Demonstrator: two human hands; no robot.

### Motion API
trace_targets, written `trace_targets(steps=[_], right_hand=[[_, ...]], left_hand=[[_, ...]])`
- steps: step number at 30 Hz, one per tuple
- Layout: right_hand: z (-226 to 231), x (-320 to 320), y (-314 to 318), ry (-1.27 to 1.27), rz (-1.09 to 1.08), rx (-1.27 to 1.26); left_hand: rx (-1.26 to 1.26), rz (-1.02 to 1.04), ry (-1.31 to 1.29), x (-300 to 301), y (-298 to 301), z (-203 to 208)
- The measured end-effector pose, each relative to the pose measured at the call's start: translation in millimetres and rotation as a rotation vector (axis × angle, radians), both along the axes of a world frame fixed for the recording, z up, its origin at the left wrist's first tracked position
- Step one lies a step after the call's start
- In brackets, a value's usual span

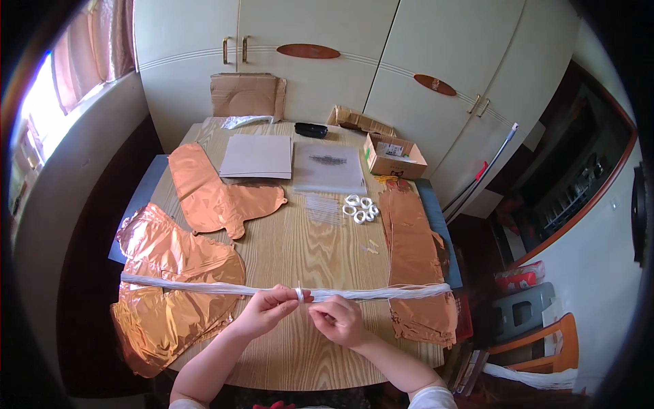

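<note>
A long bundle of white string (395, 294) stretches across the near part of the table, over copper-coloured foil on both sides. My left hand (267, 313) is closed around the bundle near its middle, thumb and fingers pinching it. Beside those fingertips a white tie (300, 294) wraps round the bundle, with a short end sticking up. Just right of the tie, my right hand (337, 322) is closed with its fingers curled, in front of the bundle. Whatever it pinches, if anything, is too small to make out.
Flat copper foil balloons lie at left (204, 198) and in a stack at right (412, 238). White ribbon rolls (360, 210), clear sticks (323, 208), grey card sheets (255, 157), a plastic sleeve (330, 174) and an open carton (394, 155) sit farther back. An orange chair (569, 341) stands at right.
</note>
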State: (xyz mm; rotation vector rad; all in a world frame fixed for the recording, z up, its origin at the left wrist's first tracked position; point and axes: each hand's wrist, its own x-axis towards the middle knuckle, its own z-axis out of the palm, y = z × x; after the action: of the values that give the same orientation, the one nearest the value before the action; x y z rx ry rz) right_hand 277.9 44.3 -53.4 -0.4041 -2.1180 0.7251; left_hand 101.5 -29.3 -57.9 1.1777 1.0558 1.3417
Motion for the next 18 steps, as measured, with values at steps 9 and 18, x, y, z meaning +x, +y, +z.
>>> trace_targets(steps=[9,18], right_hand=[[-1.5,-3.7,5.2,-0.005,0.270,-0.290],[-19.7,-5.9,6.5,0.162,0.385,-1.185]], left_hand=[[0.047,-0.086,0.112,0.1,-2.8,-10.9],[0.240,0.077,0.616,0.9,-1.8,2.7]])
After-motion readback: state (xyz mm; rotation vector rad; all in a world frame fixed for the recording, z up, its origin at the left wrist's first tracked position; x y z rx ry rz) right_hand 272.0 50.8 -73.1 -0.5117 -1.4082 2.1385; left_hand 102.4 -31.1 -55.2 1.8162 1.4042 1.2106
